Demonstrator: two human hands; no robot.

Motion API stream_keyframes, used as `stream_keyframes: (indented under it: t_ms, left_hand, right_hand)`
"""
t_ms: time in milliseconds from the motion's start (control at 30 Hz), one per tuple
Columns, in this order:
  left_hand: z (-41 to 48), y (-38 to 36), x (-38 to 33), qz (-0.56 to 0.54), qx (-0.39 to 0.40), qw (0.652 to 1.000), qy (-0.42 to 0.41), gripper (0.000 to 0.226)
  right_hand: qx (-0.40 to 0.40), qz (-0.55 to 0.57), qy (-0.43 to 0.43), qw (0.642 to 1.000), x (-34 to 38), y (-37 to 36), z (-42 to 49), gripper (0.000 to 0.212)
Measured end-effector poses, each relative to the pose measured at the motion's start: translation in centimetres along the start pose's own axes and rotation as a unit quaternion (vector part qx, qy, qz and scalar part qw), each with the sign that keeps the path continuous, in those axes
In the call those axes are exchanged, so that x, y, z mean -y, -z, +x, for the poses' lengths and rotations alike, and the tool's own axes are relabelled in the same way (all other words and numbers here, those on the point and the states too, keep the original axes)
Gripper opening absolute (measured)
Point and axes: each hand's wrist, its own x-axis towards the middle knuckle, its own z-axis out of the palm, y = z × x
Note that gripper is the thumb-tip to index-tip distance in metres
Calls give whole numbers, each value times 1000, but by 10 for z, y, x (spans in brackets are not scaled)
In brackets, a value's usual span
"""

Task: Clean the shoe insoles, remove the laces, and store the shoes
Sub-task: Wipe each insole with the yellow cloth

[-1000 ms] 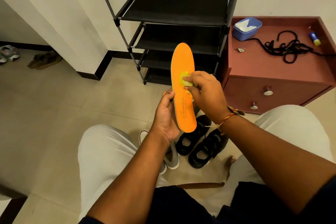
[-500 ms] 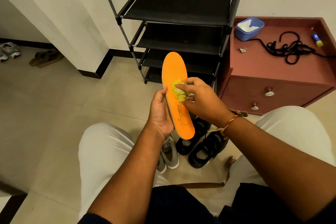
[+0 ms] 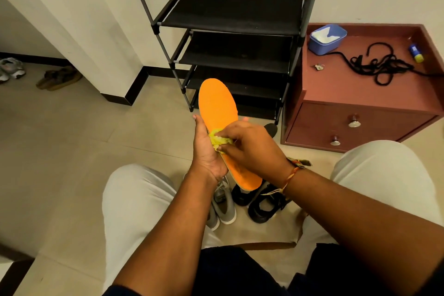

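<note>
The left hand point(image 3: 206, 151) grips the orange insole point(image 3: 217, 106) by its near half, long axis pointing away toward the shoe rack point(image 3: 230, 19), while the right hand point(image 3: 252, 149) pinches a yellow cloth point(image 3: 216, 139) at its middle.

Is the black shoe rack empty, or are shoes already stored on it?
Empty, as far as visible. The black shoe rack shows bare shelves; the black shoes and grey shoes stand on the floor.
</note>
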Motion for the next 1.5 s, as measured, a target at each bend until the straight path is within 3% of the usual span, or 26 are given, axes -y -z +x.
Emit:
stream_keyframes:
  t_ms: [133,300,500,867,967,1067,1200,1333,1500]
  left_hand:
    - [-3,-7,8,30,16,999,4,79]
    - [-8,-8,18,65,54,996,29,79]
    - [-6,-6,11,31,75,996,23,58]
    - [-2,0,0,5,31,999,-11,99]
    - [-1,-1,-2,8,19,1000,-15,100]
    - [-4,-7,0,28,12,999,-29,90]
    - [-11,-16,3,89,27,995,-23,71]
    - [-10,-16,6,118,41,992,-14,66]
    - [-13,-20,7,161,33,986,-28,68]
  right_hand:
    - [-48,-66,-9,997,-21,13,14,23]
    - [-138,-59,-70,986,-49,35,22,22]
    - [-115,-49,-66,990,-45,26,18,24]
    - [-27,-1,7,1000,0,-5,1,22]
    - [-18,23,13,999,3,-5,-1,17]
    - [-32,-25,19,999,-4,1,4,15]
    - [-107,-71,-3,992,-19,16,18,13]
    - [-160,-41,-60,984,-28,24,20,13]
    - [-142,15,-18,990,-10,16,14,10]
